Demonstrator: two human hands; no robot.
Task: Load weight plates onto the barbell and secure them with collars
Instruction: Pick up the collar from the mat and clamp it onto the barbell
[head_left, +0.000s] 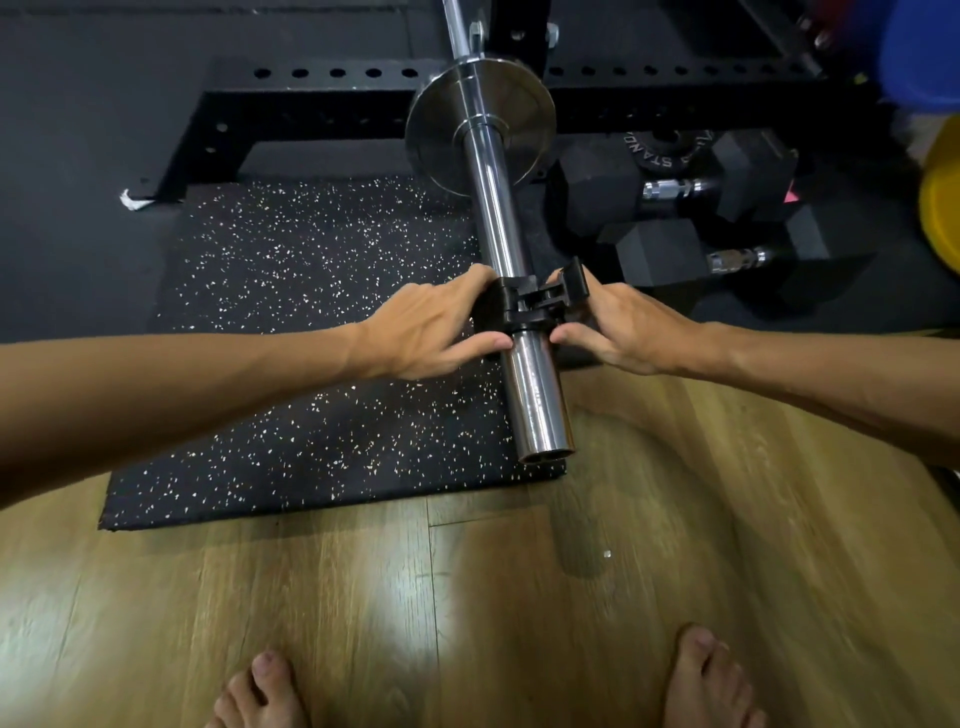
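A chrome barbell sleeve (491, 208) points toward me, its open end at the lower middle. One round metal weight plate (524, 119) sits far up the sleeve against the collar stop. A black clamp collar (524, 304) is around the sleeve, well short of the plate, with its lever flipped up on the right. My left hand (431, 332) grips the collar's left side. My right hand (618, 332) holds its right side, fingers on the raised lever.
A speckled black rubber mat (291, 338) lies under the sleeve on a wooden floor (467, 623). Black rack feet (291, 109) stand behind. Two black hex dumbbells (675, 208) and a black plate (660, 150) lie to the right. My bare feet show at the bottom.
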